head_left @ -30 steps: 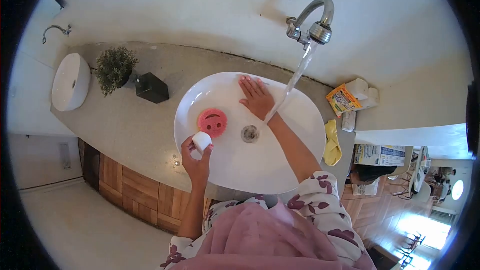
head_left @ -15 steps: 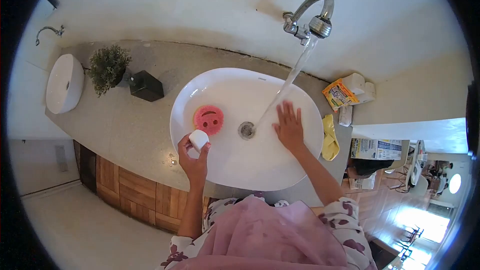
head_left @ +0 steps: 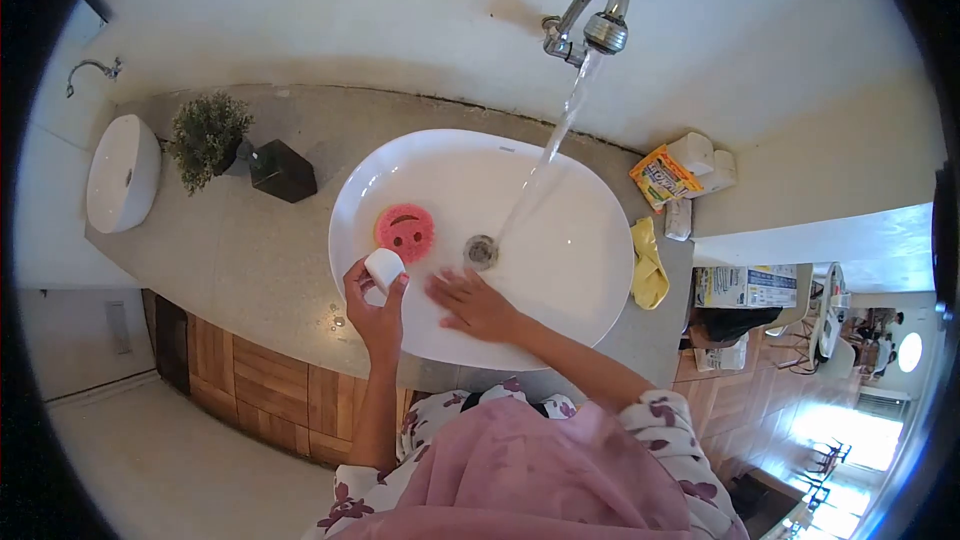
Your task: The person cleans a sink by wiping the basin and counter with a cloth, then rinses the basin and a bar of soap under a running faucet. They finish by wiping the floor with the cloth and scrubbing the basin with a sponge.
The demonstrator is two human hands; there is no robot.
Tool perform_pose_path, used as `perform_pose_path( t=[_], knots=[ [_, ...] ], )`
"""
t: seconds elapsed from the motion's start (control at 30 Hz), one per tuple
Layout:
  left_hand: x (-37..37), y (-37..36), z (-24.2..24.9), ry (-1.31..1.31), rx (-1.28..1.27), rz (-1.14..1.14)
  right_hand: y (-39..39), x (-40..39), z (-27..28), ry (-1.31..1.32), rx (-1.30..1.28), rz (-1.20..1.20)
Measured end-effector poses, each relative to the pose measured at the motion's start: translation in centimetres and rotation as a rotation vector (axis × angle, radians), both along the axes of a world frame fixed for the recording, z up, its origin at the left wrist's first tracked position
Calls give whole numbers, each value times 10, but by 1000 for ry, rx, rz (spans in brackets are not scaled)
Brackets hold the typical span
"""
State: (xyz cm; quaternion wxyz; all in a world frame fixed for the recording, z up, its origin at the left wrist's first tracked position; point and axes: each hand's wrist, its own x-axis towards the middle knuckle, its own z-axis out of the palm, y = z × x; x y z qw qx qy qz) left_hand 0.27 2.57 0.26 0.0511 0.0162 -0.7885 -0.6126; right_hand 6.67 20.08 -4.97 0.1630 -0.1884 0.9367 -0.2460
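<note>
My left hand (head_left: 374,308) grips a small white block with rounded corners (head_left: 384,268) above the near left rim of the white oval sink (head_left: 340,210). What the block is made of, I cannot make out. Low over the basin's near side, or touching it, my right hand (head_left: 478,308) is spread flat with nothing in it. A round pink sponge with a face pattern (head_left: 405,233) lies in the basin just beyond the block. Water (head_left: 562,130) runs from the chrome faucet (head_left: 606,32) towards the drain (head_left: 481,252).
Right of the sink are a yellow cloth (head_left: 648,265), an orange packet (head_left: 664,178) and white rolls or packs (head_left: 692,154). A dark square bottle (head_left: 284,171), a potted plant (head_left: 208,138) and a second white basin (head_left: 124,175) stand along the counter to the left.
My right hand has swept left across the basin, from right of the drain to the near left side. My left hand still holds the white block. The view has shifted slightly.
</note>
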Motion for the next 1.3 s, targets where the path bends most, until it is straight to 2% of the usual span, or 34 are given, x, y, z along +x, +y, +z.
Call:
perform_pose_path(
  t=[0.17, 0.23, 0.3, 0.37, 0.43, 0.47, 0.53, 0.57, 0.6, 0.67, 0.7, 0.77, 0.8, 0.87, 1.0, 1.07, 1.1, 1.17, 1.23, 1.3],
  knots=[
    [3, -2, -2, 11, -6, 16, -13, -19, -15, 201, 21, -119],
    [3, 0, -1, 25, -7, 25, -6, 7, -13, 133, 48, -31],
    [2, 1, 2, 10, 15, 24, 10, 40, 3, -122, -64, 21],
    [2, -1, 0, 10, 3, 20, 42, 73, 19, -238, -60, 56],
    [2, -2, -3, 12, -12, 14, 85, 95, 27, -310, 144, 88],
    [2, -2, -4, 8, 9, 13, 100, 87, 50, -352, 380, 123],
    [1, -1, -5, 6, 32, 3, 139, 82, 43, -213, 576, 44],
    [1, -1, -4, 12, 26, 3, 158, 81, 21, -8, 551, -41],
    [1, -1, -3, 18, 20, 5, 160, 69, 20, -8, 554, -45],
    [1, -2, -5, 18, 12, 4, 155, 33, 19, 203, 530, -182],
    [1, -2, -5, 17, 4, 7, 153, 17, 15, 206, 532, -178],
    [2, -2, -5, 26, 7, 5, 151, -7, -1, 427, 490, -352],
    [2, -2, -4, 36, 8, -3, 153, -17, -5, 430, 488, -352],
    [1, -1, -4, 35, 11, -3, 158, -32, -12, 551, 562, -525],
    [2, -2, -3, 43, -11, 8, 160, -17, -4, 548, 610, -541],
    [2, -2, -5, 32, 1, 20, 152, 6, 3, 339, 635, -569],
    [2, -2, -6, 24, 8, 27, 147, 20, 5, 336, 640, -567],
    [2, -3, -6, 26, 13, 20, 134, 55, 7, 107, 620, -459],
    [2, -2, -6, 31, 23, 20, 110, 82, 22, -215, 544, -376],
    [2, -2, -4, 25, 20, 8, 90, 107, 24, -350, 340, -254]
  ],
)
